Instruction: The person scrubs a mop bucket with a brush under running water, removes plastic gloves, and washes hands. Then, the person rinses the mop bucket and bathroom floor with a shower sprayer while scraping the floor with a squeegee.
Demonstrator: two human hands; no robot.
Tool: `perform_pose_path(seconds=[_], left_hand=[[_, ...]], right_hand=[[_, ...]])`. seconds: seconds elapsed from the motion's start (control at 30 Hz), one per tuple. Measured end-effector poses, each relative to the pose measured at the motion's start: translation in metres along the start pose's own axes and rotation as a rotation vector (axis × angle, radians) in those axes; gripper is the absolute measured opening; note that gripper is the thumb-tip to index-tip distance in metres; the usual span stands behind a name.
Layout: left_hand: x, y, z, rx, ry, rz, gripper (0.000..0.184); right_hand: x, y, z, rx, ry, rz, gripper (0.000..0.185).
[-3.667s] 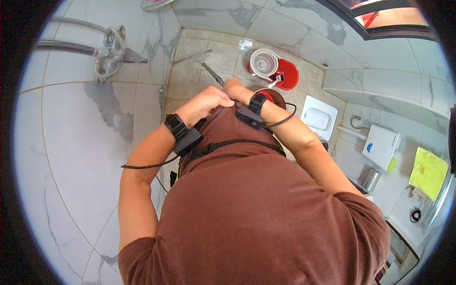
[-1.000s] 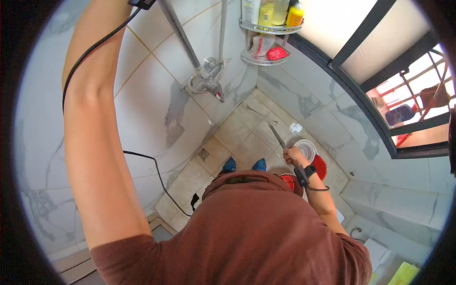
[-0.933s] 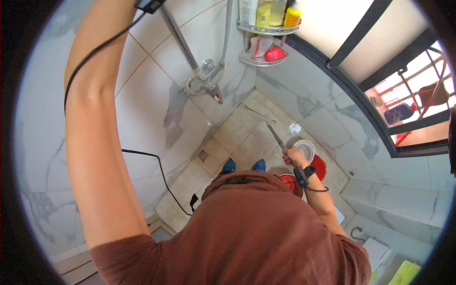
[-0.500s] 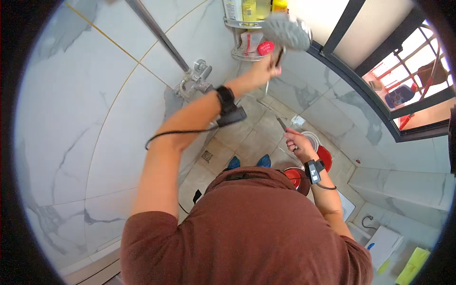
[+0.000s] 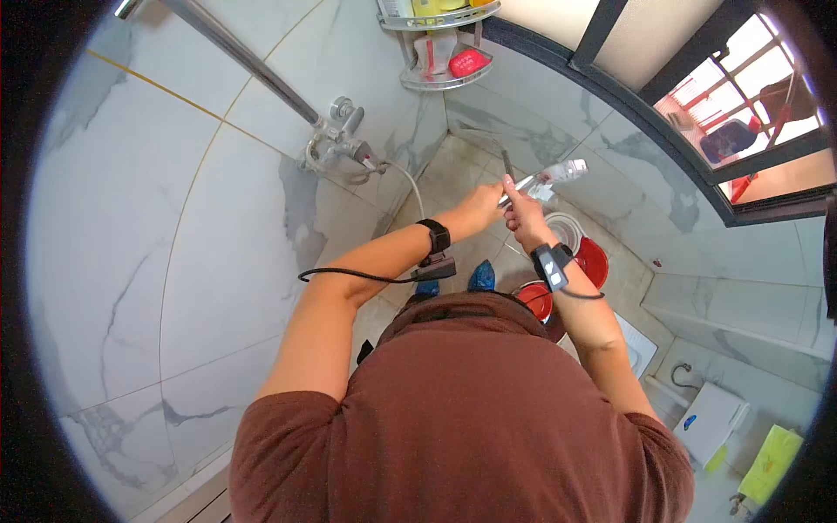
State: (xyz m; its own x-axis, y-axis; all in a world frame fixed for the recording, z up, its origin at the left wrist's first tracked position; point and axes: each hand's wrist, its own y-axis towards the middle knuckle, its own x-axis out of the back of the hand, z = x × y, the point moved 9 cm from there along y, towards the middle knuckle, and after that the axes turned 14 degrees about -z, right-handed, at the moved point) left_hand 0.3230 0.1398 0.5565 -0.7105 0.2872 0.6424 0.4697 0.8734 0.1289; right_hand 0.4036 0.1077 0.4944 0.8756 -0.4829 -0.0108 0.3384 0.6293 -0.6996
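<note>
Shiny silver shower head is held up near the middle of the view, above the tiled floor, its head end pointing away from the left hand. From the left, a straight chrome rail slants down the marbled wall to a chrome mixer valve, and a thin pale hose curves from there down towards the left hand. That hand is closed around the lower part of the handle, its fingertips partly hidden. Just beyond, a slim grey rod rises behind the handle; the right hand seems to curl round its near end, one digit extended against the shower handle. Whether that digit presses or merely rests, I cannot tell. Below stands a round red bucket, and further right a white plastic basket beside a second red tub. Good handling here probably means letting the left fist carry the weight, since smooth metal could slip or twist, while the right digit only steadies it. The hose wants slack without a kink, and the rod should be angled clear of both hose and head.
</note>
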Motion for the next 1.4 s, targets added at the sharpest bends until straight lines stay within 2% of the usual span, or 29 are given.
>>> perform_pose_path(seconds=[0.07,0.17,0.2,0.23,0.27,0.3,0.33,0.4,0.47,0.57,0.6,0.7,0.8,0.9,1.0,1.1,1.17,1.2,1.3,1.4], left_hand=[[-0.004,-0.008,0.006,-0.081,0.044,-0.028,0.024],[0.01,-0.022,0.021,-0.106,-0.08,-0.004,0.034],[0.033,-0.021,0.046,0.191,-0.268,-0.056,0.038],[0.062,-0.018,0.087,0.248,-0.345,-0.285,0.04],[0.087,-0.023,0.132,0.526,-0.55,-0.382,0.036],[0.122,-0.03,0.167,0.604,-0.643,-0.557,0.035],[0.162,-0.039,0.176,0.677,-0.562,-0.674,0.038],[0.206,-0.052,0.196,0.749,-0.861,-0.807,0.04],[0.222,-0.05,0.201,0.759,-1.085,-0.659,0.043],[0.221,-0.031,0.222,0.783,-1.647,-0.66,0.042],[0.224,-0.028,0.226,0.72,-1.838,-0.697,0.049],[0.229,-0.027,0.2,0.605,-1.931,-0.723,0.028],[0.233,-0.031,0.24,0.619,-1.74,-0.875,0.027],[0.237,-0.029,0.231,0.655,-1.664,-0.866,0.023],[0.241,-0.033,0.226,0.806,-1.391,-0.908,0.019],[0.242,-0.028,0.236,0.736,-1.201,-0.741,0.017],[0.242,-0.03,0.232,0.85,-1.058,-0.774,0.017],[0.244,-0.035,0.23,0.908,-0.985,-0.792,0.017],[0.246,-0.036,0.216,1.028,-0.944,-0.701,0.021],[0.238,-0.04,0.218,0.922,-1.414,-0.473,0.03]], right_hand=[[-0.005,0.021,-0.014,-0.039,0.083,0.04,0.027],[0.005,0.045,-0.042,-0.14,0.086,0.054,0.018],[0.012,0.051,-0.05,-0.152,0.062,0.057,0.018],[0.02,0.059,-0.058,-0.184,0.079,0.051,0.018],[0.028,0.068,-0.068,-0.217,0.097,0.044,0.018],[0.036,0.072,-0.077,-0.255,0.113,0.037,0.018],[0.042,0.071,-0.082,-0.288,0.118,0.053,0.018],[0.046,0.067,-0.09,-0.348,0.132,0.085,0.019],[0.047,0.068,-0.097,-0.336,0.15,0.075,0.018],[0.047,0.073,-0.106,-0.362,0.161,0.057,0.019],[0.047,0.074,-0.108,-0.355,0.161,0.043,0.019],[0.049,0.074,-0.111,-0.347,0.126,0.013,0.02],[0.052,0.076,-0.114,-0.38,0.128,-0.002,0.02],[0.052,0.078,-0.12,-0.406,0.144,-0.007,0.019],[0.045,0.065,-0.109,-0.366,0.136,-0.019,0.019],[0.046,0.065,-0.106,-0.314,0.069,-0.045,0.019],[0.046,0.069,-0.11,-0.323,0.084,-0.065,0.018],[0.05,0.073,-0.114,-0.323,-0.035,-0.075,0.019],[0.044,0.071,-0.109,-0.332,0.07,-0.073,0.021],[0.043,0.069,-0.108,-0.246,0.05,-0.065,0.02]])
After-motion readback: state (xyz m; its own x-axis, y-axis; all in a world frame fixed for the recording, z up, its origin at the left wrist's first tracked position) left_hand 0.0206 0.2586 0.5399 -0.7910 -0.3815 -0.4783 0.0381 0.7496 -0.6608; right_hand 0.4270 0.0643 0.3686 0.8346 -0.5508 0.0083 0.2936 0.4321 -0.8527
